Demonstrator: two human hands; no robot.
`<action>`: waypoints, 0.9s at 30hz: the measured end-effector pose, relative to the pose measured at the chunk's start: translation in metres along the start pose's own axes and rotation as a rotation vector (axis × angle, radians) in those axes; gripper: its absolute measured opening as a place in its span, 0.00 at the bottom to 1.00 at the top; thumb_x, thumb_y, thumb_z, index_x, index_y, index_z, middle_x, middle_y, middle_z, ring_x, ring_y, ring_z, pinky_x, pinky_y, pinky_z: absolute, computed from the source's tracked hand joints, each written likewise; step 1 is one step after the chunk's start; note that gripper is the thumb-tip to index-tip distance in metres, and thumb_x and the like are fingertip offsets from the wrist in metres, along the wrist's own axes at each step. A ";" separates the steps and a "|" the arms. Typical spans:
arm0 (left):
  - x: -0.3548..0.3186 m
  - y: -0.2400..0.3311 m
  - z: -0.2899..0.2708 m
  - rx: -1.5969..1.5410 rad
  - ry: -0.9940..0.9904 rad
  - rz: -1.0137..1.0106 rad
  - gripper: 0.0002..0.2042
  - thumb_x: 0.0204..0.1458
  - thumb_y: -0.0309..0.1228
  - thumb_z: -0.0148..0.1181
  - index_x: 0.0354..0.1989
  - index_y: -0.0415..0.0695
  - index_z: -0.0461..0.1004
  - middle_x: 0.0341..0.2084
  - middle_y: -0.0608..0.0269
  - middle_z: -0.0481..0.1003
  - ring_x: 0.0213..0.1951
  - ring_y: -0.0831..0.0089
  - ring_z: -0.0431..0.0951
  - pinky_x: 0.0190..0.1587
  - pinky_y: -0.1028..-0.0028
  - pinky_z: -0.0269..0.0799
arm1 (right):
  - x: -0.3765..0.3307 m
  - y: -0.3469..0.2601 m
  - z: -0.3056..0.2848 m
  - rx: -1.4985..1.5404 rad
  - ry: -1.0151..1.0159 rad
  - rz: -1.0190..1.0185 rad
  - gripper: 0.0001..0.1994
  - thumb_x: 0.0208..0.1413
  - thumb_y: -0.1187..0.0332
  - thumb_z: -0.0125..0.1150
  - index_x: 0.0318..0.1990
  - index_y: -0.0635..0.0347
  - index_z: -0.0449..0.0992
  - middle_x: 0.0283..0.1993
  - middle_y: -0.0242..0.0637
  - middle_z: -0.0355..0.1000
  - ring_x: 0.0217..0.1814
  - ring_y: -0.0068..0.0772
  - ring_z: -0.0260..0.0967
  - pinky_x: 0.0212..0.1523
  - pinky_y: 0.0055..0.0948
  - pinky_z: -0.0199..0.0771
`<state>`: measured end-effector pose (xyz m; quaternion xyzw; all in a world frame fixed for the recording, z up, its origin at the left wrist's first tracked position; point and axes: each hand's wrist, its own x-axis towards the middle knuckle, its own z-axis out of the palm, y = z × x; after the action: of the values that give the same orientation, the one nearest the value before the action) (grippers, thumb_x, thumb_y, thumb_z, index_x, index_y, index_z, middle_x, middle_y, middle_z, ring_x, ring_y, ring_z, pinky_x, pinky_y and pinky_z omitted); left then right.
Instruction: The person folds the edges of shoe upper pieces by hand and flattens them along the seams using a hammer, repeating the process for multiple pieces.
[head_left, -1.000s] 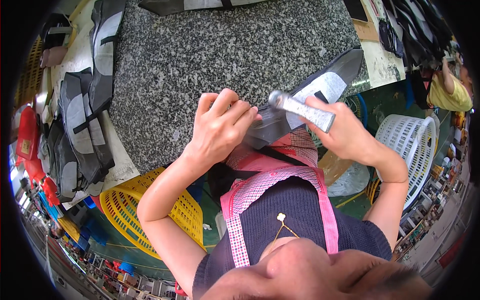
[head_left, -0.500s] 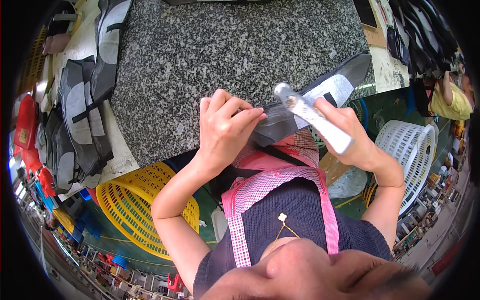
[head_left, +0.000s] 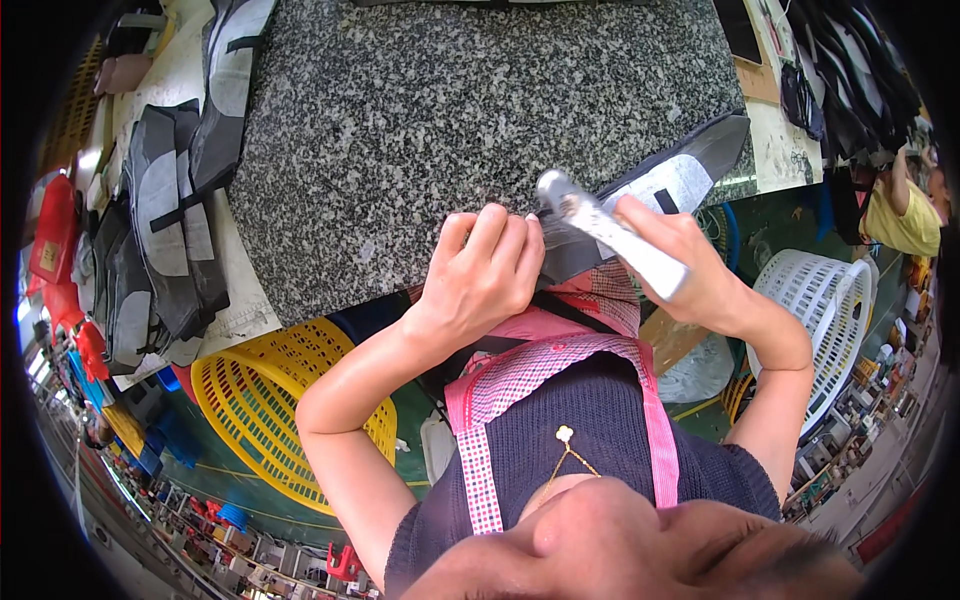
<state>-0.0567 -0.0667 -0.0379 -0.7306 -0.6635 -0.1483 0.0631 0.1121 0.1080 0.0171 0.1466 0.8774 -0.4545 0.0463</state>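
A dark grey flat piece (head_left: 722, 148) with a pale grey patch and a small black strap lies along the near right edge of the speckled stone slab (head_left: 480, 110). At its left end my left hand (head_left: 490, 262) is closed, with fingers curled over the edge of the piece; the fingertips are partly hidden. My right hand (head_left: 690, 260) grips a hammer (head_left: 610, 232) with a silvery, scuffed surface. The hammer's rounded end hangs over the piece, just right of my left fingers. Whether it touches the piece, I cannot tell.
Several similar dark pieces (head_left: 165, 225) are stacked on the white tabletop at left. Below stand a yellow basket (head_left: 270, 400) and, at right, a white basket (head_left: 815, 300). More dark pieces (head_left: 865, 70) hang at far right, near a person in yellow (head_left: 903, 215).
My left hand has moved right along the edge and its fingers have curled down over the piece. The hammer has shifted slightly left with my right hand.
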 end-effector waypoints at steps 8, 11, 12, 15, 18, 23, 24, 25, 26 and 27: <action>0.000 0.031 0.012 -0.193 0.133 0.096 0.17 0.48 0.30 0.59 0.46 0.33 0.78 0.42 0.54 0.77 0.49 0.63 0.77 0.48 0.72 0.73 | 0.004 0.008 0.006 -0.031 -0.070 0.041 0.11 0.57 0.72 0.59 0.40 0.65 0.63 0.26 0.56 0.71 0.32 0.65 0.72 0.30 0.55 0.69; -0.010 0.042 0.027 -0.085 0.070 0.119 0.21 0.49 0.32 0.56 0.51 0.32 0.75 0.48 0.53 0.76 0.53 0.60 0.76 0.55 0.69 0.73 | 0.003 -0.003 0.003 -0.032 -0.022 -0.005 0.11 0.56 0.72 0.59 0.40 0.66 0.63 0.25 0.56 0.71 0.32 0.64 0.72 0.30 0.54 0.70; -0.010 0.043 0.029 -0.075 0.091 0.116 0.19 0.49 0.32 0.56 0.49 0.35 0.76 0.47 0.55 0.76 0.52 0.62 0.76 0.52 0.69 0.73 | 0.000 -0.006 0.003 0.000 0.000 -0.062 0.11 0.55 0.72 0.59 0.40 0.66 0.63 0.25 0.56 0.71 0.32 0.64 0.72 0.30 0.54 0.70; -0.007 0.046 0.035 0.051 0.174 0.131 0.13 0.49 0.34 0.56 0.41 0.44 0.77 0.42 0.62 0.75 0.46 0.69 0.76 0.42 0.73 0.70 | 0.002 -0.001 0.008 -0.040 -0.127 0.049 0.10 0.55 0.73 0.58 0.41 0.65 0.64 0.28 0.59 0.72 0.37 0.64 0.72 0.32 0.50 0.71; 0.009 0.036 0.033 0.066 0.207 0.077 0.14 0.50 0.35 0.56 0.46 0.49 0.77 0.31 0.69 0.69 0.36 0.74 0.72 0.36 0.73 0.62 | -0.001 0.012 0.003 0.244 0.054 0.149 0.14 0.65 0.65 0.53 0.52 0.65 0.72 0.27 0.45 0.73 0.29 0.47 0.73 0.35 0.40 0.73; 0.041 -0.040 -0.048 -0.630 0.401 -0.432 0.17 0.50 0.19 0.63 0.50 0.46 0.79 0.26 0.61 0.74 0.29 0.64 0.73 0.34 0.67 0.71 | -0.037 0.030 -0.042 0.749 0.637 0.067 0.27 0.67 0.38 0.42 0.35 0.56 0.64 0.18 0.20 0.50 0.14 0.10 0.41 0.13 0.16 0.36; 0.042 -0.061 -0.068 -0.498 0.496 -0.522 0.17 0.50 0.19 0.64 0.49 0.48 0.81 0.27 0.61 0.75 0.30 0.67 0.72 0.35 0.70 0.70 | -0.035 0.025 -0.049 0.835 0.711 0.035 0.27 0.67 0.38 0.41 0.31 0.53 0.59 0.17 0.20 0.47 0.13 0.10 0.39 0.12 0.17 0.35; 0.040 -0.080 -0.075 -0.325 0.615 -0.564 0.16 0.51 0.19 0.63 0.48 0.47 0.82 0.25 0.62 0.73 0.29 0.68 0.70 0.33 0.71 0.68 | -0.039 0.034 -0.056 0.877 0.699 -0.032 0.26 0.68 0.38 0.40 0.32 0.52 0.58 0.17 0.20 0.47 0.13 0.10 0.37 0.12 0.16 0.36; 0.034 -0.105 -0.077 -0.035 0.784 -0.492 0.17 0.51 0.18 0.63 0.50 0.46 0.82 0.25 0.64 0.72 0.29 0.69 0.68 0.33 0.71 0.67 | -0.038 0.037 -0.058 0.872 0.740 0.015 0.26 0.68 0.39 0.39 0.32 0.52 0.58 0.17 0.20 0.47 0.13 0.10 0.37 0.12 0.16 0.36; 0.030 -0.125 -0.072 0.045 0.882 -0.533 0.17 0.53 0.20 0.63 0.51 0.47 0.82 0.25 0.66 0.72 0.29 0.71 0.68 0.34 0.70 0.64 | -0.038 0.042 -0.060 0.866 0.789 0.069 0.25 0.69 0.39 0.39 0.32 0.52 0.58 0.18 0.20 0.47 0.14 0.10 0.37 0.12 0.16 0.36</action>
<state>-0.1878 -0.0452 0.0259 -0.4027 -0.7399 -0.4389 0.3127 0.1637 0.1717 0.0269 0.3387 0.5575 -0.6808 -0.3332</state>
